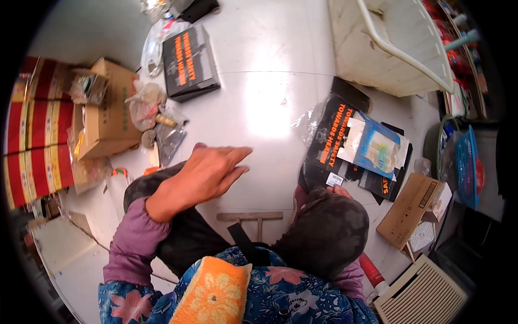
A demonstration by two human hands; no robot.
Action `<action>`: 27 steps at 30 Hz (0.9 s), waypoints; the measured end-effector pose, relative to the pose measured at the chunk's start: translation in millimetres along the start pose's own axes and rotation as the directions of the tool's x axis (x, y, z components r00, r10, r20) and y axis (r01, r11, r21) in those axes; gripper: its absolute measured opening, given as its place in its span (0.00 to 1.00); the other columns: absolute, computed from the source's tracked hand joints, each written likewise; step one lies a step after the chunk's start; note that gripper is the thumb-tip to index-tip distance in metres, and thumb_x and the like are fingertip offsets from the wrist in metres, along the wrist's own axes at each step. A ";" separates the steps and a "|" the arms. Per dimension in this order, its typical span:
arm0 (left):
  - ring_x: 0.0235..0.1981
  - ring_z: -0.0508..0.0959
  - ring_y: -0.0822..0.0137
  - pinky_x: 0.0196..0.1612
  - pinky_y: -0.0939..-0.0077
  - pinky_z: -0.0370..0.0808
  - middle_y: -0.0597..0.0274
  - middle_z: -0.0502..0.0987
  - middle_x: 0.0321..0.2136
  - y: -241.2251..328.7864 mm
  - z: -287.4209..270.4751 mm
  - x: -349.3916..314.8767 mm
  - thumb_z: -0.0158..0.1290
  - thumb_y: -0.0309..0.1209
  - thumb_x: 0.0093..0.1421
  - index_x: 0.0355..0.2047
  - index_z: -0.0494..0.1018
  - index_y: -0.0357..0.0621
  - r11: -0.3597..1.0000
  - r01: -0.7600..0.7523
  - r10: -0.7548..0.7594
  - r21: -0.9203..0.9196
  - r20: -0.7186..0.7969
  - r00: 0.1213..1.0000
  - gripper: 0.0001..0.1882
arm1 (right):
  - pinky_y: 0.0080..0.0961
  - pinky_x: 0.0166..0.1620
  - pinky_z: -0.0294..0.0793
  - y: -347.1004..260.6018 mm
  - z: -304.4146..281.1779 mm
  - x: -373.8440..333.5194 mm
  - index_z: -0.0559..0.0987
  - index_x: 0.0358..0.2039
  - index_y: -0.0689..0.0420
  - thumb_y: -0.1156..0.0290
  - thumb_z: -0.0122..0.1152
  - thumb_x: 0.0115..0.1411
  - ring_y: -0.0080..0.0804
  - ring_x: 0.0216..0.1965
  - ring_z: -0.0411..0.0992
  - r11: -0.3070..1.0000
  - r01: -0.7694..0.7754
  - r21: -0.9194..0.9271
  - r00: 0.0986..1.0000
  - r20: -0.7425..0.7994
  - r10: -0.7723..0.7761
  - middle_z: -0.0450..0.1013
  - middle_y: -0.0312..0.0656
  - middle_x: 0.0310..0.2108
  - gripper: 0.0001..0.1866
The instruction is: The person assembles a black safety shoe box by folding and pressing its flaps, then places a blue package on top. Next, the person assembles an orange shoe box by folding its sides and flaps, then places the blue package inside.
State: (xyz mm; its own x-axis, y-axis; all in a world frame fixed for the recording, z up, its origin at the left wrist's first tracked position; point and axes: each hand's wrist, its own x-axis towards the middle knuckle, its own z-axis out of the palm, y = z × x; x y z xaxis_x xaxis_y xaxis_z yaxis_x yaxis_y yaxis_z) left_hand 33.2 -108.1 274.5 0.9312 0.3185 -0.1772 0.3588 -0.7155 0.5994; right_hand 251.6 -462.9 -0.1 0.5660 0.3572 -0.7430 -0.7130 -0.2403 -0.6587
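My left hand hangs over the floor in front of my left knee. Its fingers reach out to the right, and nothing is in it. Past my right knee, only a few fingertips of my right hand show, by a white label on a flattened black cardboard box with orange print. The knee hides the rest of that hand, so its grip does not show. On the box lies a blue and white printed packet, with clear plastic film at its left edge.
A closed black box stands far left. Nearer are plastic bags, an open brown carton and stacked red and yellow boxes. At right are a white bin, a brown carton and a blue basket.
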 end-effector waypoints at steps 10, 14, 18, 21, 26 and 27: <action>0.31 0.76 0.43 0.32 0.52 0.71 0.46 0.75 0.25 -28.7 -4.9 -18.2 0.52 0.33 0.57 0.33 0.70 0.37 0.998 -0.023 0.037 0.051 -0.303 0.952 0.11 | 0.24 0.33 0.74 -95.6 64.2 -85.2 0.74 0.47 0.61 0.55 0.56 0.61 0.31 0.30 0.75 0.971 0.193 -0.140 0.954 0.258 -0.152 0.76 0.45 0.35 0.23; 0.30 0.78 0.46 0.31 0.55 0.74 0.48 0.77 0.24 -28.1 -1.1 -18.4 0.56 0.32 0.50 0.23 0.74 0.37 0.995 -0.079 0.098 0.066 -0.377 0.921 0.10 | 0.24 0.33 0.74 -104.4 70.7 -117.2 0.74 0.47 0.61 0.54 0.55 0.61 0.32 0.30 0.75 0.951 0.228 -0.209 0.954 0.243 -0.175 0.76 0.45 0.35 0.23; 0.28 0.79 0.47 0.28 0.56 0.74 0.48 0.77 0.23 -30.4 -4.0 -18.0 0.52 0.27 0.45 0.19 0.75 0.37 0.995 -0.094 0.091 0.018 -0.483 0.871 0.05 | 0.25 0.33 0.74 -99.4 76.1 -138.8 0.74 0.47 0.61 0.53 0.55 0.61 0.32 0.30 0.75 0.934 0.219 -0.283 0.961 0.229 -0.155 0.76 0.45 0.35 0.24; 0.27 0.79 0.47 0.27 0.55 0.74 0.47 0.77 0.22 -33.7 -6.3 -20.3 0.51 0.26 0.44 0.19 0.75 0.36 0.995 -0.101 0.078 -0.010 -0.570 0.818 0.05 | 0.25 0.34 0.74 -94.2 84.4 -144.7 0.74 0.47 0.61 0.53 0.54 0.61 0.32 0.30 0.75 0.919 0.209 -0.334 0.963 0.233 -0.135 0.76 0.45 0.35 0.24; 0.28 0.78 0.47 0.30 0.55 0.74 0.47 0.76 0.22 -35.2 -6.9 -33.6 0.53 0.29 0.48 0.23 0.74 0.36 0.988 -0.134 0.042 -0.071 -0.722 0.691 0.07 | 0.25 0.34 0.74 -88.4 111.4 -137.8 0.74 0.47 0.61 0.52 0.54 0.61 0.33 0.30 0.75 0.897 0.198 -0.394 0.955 0.283 -0.086 0.76 0.45 0.35 0.25; 0.28 0.78 0.47 0.31 0.55 0.73 0.46 0.76 0.23 -34.8 -6.8 -40.4 0.53 0.30 0.49 0.24 0.74 0.36 0.991 -0.112 0.022 -0.074 -0.736 0.677 0.08 | 0.26 0.34 0.74 -87.6 118.6 -134.2 0.74 0.47 0.61 0.52 0.53 0.61 0.33 0.30 0.75 0.894 0.192 -0.405 0.952 0.300 -0.069 0.76 0.45 0.35 0.25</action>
State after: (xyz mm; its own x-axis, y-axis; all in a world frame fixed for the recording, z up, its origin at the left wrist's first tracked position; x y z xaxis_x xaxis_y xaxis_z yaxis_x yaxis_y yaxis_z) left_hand -17.4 -91.8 266.1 0.5912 0.6574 0.4672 0.2463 -0.6987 0.6716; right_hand 189.0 -382.8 171.3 0.4634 0.6269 -0.6263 -0.3613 -0.5117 -0.7795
